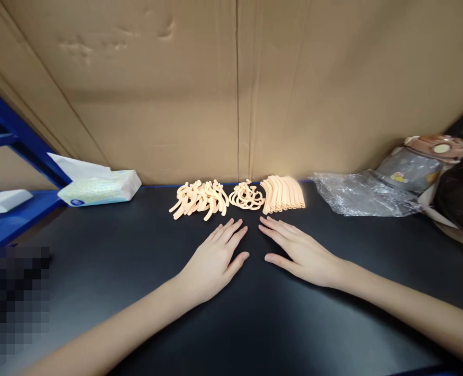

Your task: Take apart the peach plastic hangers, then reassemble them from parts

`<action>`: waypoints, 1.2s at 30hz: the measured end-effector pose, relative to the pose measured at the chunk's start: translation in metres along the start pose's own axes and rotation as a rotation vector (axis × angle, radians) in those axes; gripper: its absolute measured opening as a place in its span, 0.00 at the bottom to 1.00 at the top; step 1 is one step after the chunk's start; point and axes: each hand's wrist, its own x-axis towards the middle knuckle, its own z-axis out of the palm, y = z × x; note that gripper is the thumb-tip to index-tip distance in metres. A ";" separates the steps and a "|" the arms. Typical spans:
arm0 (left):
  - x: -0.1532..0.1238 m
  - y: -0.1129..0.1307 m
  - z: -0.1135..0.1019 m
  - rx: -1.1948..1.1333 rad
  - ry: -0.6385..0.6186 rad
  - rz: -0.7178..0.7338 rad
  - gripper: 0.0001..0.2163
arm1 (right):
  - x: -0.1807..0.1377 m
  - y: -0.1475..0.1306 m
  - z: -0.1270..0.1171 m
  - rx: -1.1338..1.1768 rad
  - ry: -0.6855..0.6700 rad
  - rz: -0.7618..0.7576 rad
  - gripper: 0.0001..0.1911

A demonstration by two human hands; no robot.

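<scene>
Left hand (211, 261): palm down on the black table (109, 250), fingers lightly spread, thumb apart, held nothing. Right hand (307, 256): same pose, mirrored, also held nothing. Fingertips stopped just short of three groups of peach pieces near the far edge: a loose heap of curved strips (200, 199) on the left, a small tangle of thin curved pieces (247, 196) in the middle, a neat row of bent pieces (283, 194) on the right. My judgement: the heap and tangle called for a light pinch, one piece at a time from the outside; the row, for lifting from an end so neighbours stayed aligned. Farther out: tissue pack (100, 188) toward the far left corner; crumpled clear plastic (356, 196) and lidded container (407, 167) toward the far right corner; cardboard (145, 89) behind the far edge.
</scene>
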 end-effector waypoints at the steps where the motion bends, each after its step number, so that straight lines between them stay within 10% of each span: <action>1: 0.000 -0.001 -0.001 -0.003 -0.006 0.009 0.24 | 0.000 0.000 0.000 0.008 0.001 0.003 0.33; 36: -0.002 -0.009 -0.003 0.025 -0.080 0.105 0.30 | -0.005 0.010 -0.001 -0.120 -0.089 -0.042 0.30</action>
